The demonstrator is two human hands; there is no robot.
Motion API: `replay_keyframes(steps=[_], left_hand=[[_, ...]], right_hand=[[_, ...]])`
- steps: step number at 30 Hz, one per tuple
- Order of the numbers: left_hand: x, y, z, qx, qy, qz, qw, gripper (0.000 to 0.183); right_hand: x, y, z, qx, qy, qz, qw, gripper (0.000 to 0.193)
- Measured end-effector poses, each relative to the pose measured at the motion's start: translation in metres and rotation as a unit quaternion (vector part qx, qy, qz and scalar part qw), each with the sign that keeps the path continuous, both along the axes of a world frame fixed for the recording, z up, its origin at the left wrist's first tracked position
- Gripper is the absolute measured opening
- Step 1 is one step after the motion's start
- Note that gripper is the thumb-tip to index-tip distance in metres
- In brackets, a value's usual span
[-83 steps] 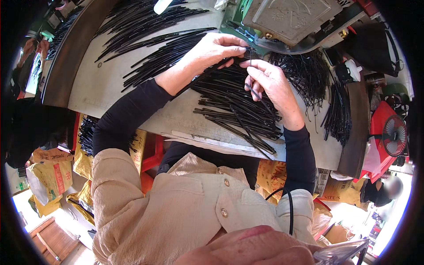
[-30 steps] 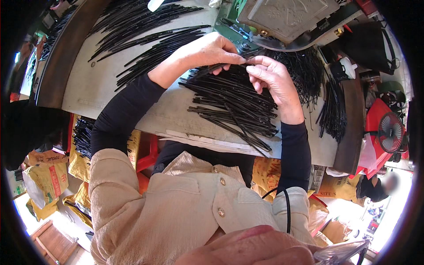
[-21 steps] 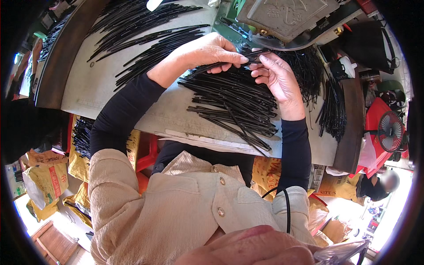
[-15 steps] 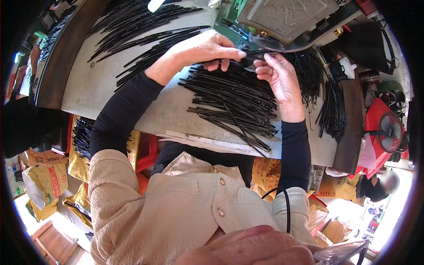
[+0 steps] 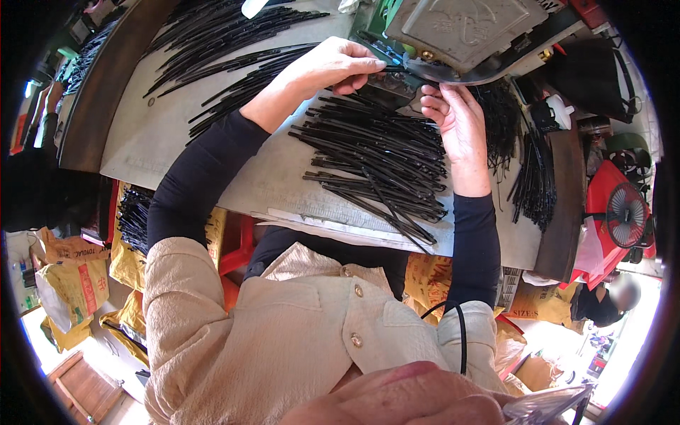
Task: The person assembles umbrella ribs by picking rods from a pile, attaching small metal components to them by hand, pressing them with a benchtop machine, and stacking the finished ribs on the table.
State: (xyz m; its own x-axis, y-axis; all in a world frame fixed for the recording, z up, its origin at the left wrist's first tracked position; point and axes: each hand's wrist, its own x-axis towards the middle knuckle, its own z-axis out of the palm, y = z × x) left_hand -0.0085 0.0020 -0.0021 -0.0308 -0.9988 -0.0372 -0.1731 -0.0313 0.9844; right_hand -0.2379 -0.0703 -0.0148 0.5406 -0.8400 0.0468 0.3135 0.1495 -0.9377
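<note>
With thumb and forefinger, my left hand (image 5: 336,65) pinches a thin black strip (image 5: 395,69) at the far side of the table, close to the green machine (image 5: 360,28). The strip runs right toward my right hand (image 5: 457,117), whose thumb and fingers close around its other end under the machine's curved dark edge. Exactly where that end sits between the fingertips is partly hidden. Below both hands lies a loose pile of similar black strips (image 5: 375,152), mostly side by side on the pale tabletop (image 5: 273,173).
More black strips (image 5: 219,42) are spread at the far left, and another bunch (image 5: 533,177) lies by the right wooden edge (image 5: 559,198). A metal plate (image 5: 460,25) overhangs the far side. A small fan (image 5: 626,214) stands at right; yellow sacks (image 5: 71,294) sit below left.
Both hands have shifted slightly farther away, toward the machine, and drawn a little apart. The strip between them now lies right by the machine's curved edge. The pile has stayed put.
</note>
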Motion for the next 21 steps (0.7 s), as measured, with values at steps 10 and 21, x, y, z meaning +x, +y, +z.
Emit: replay_keyframes(steps=[10, 21], left_hand=[[0.002, 0.002, 0.000, 0.017, -0.022, -0.012, 1.000, 0.032], [0.000, -0.001, 0.003, -0.003, -0.044, -0.021, 0.999, 0.039]], right_hand=[[0.001, 0.001, -0.002, 0.006, 0.013, -0.002, 1.000, 0.021], [-0.003, -0.007, -0.009, 0.051, -0.003, 0.014, 0.999, 0.023]])
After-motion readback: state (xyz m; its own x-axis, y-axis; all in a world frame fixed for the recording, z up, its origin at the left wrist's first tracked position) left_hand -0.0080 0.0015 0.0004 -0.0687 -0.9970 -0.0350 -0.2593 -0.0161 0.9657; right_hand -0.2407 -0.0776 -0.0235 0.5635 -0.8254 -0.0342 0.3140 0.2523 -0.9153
